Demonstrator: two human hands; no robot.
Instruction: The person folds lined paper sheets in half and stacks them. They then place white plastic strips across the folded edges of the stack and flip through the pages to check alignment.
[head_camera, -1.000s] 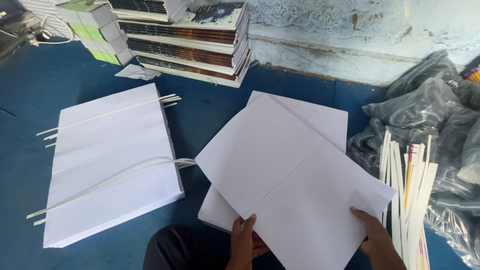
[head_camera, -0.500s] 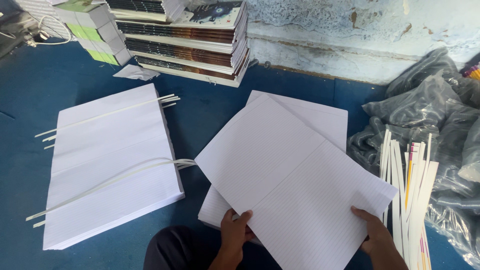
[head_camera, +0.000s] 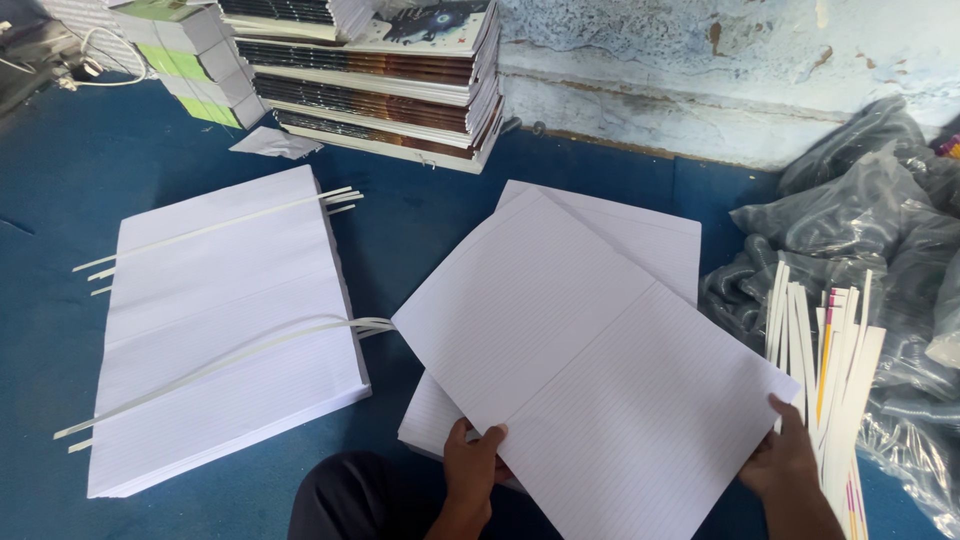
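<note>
Head view, looking down at a blue floor mat (head_camera: 100, 190) with paper everywhere. Both hands are on one bundle of ruled sheets (head_camera: 590, 370), open with a crease down its middle and lifted at a slant over the stack of ruled paper (head_camera: 640, 225) it sits above. The left hand (head_camera: 470, 470) pinches the near edge, thumb on top and fingers tucked under. The right hand (head_camera: 785, 460) grips the right corner the same way, though its fingers are mostly hidden under the sheets, so I can't say how many sheets it has got hold of.

To the left lies a taller pile of the same paper (head_camera: 225, 330), laid flat with thin white strips (head_camera: 215, 230) poking out between layers like dividers. Loose strips (head_camera: 830, 370) are heaped on the right against some crumpled grey plastic wrap (head_camera: 870, 220). Stacked notebooks (head_camera: 385, 85) with printed covers sit against the blue wall at the back.

My read: this looks like the gathering step, with one batch taken off the right stack and held clear of it. If it's headed for the left pile, the next bit would want both grips kept firm so the sheets don't fan out, the bundle swung left and squared to the pile's edges before either hand lets go
</note>
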